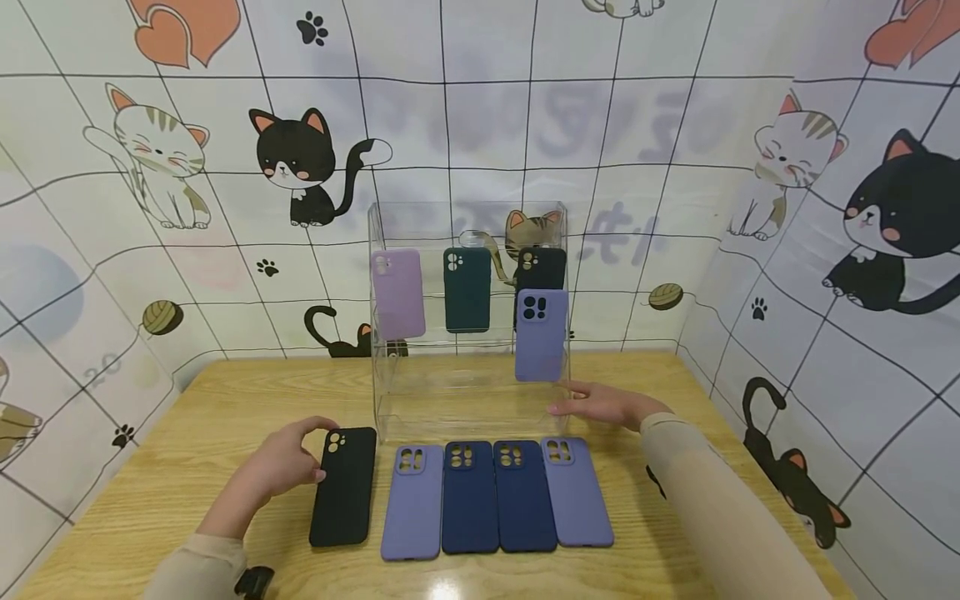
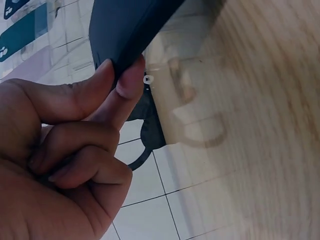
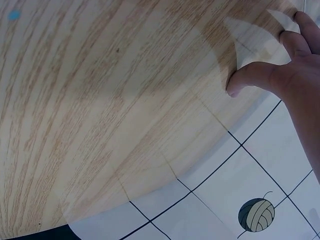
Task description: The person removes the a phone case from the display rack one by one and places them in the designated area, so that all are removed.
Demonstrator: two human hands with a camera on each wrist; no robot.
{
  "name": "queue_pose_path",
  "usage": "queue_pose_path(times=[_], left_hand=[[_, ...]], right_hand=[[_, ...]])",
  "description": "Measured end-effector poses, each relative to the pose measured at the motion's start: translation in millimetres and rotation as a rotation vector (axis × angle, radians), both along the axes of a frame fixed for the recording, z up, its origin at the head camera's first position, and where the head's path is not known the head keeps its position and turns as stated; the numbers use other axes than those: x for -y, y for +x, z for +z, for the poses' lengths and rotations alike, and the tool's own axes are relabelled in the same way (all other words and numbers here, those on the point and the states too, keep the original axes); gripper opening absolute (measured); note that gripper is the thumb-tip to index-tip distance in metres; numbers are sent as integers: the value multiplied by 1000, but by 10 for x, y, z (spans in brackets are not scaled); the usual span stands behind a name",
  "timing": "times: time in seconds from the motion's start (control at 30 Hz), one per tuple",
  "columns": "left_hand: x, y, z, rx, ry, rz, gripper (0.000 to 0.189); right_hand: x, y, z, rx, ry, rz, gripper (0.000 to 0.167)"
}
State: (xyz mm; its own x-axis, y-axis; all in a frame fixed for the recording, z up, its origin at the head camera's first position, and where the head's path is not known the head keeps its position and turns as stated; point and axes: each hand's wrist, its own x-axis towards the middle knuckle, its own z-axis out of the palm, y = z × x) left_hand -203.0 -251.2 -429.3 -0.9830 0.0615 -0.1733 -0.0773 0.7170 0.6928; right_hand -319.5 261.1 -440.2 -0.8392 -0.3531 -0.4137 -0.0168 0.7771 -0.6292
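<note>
In the head view my left hand (image 1: 279,460) pinches the upper left edge of a black phone case (image 1: 343,493) at the left front of the table. The left wrist view shows the thumb and index finger on the edge of that case (image 2: 125,35), with the other fingers curled in. My right hand (image 1: 609,405) reaches to the lower right side of a clear display stand (image 1: 375,375), fingers extended at its edge. In the right wrist view the right hand (image 3: 300,67) has its thumb and fingers spread. A periwinkle phone case (image 1: 542,350) stands low on the stand's right side.
Also on the stand are a lilac case (image 1: 399,296), a dark green case (image 1: 467,292) and a black case (image 1: 543,265), partly covered. Before it lie two periwinkle cases (image 1: 412,517) and two navy cases (image 1: 471,508). Cat-print sheeting (image 1: 480,125) rises behind the wooden table (image 1: 225,400).
</note>
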Motion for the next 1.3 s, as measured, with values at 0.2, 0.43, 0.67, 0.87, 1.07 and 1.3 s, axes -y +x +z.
queue_pose_path(times=[0.2,0.43,0.67,0.87,1.07,1.3], left_hand=[[9,-48,-81,6,-44,-23,69],[-26,-56,-118,30,-76,-48,66],[-79,-79,-134,41,-93,-59,65],[-157,-104,-135,47,-96,-76,66],[-212,-105,-119,44,-131,-99,64],[-228,-103,-93,54,-188,-90,63]], right_hand=[[-3,6,6,0,-2,-4,102],[2,4,15,0,-8,-4,101],[1,1,14,2,0,-2,102],[9,12,3,-1,-4,-1,101],[6,22,11,-1,-4,-3,101],[-3,6,-1,-2,-11,0,101]])
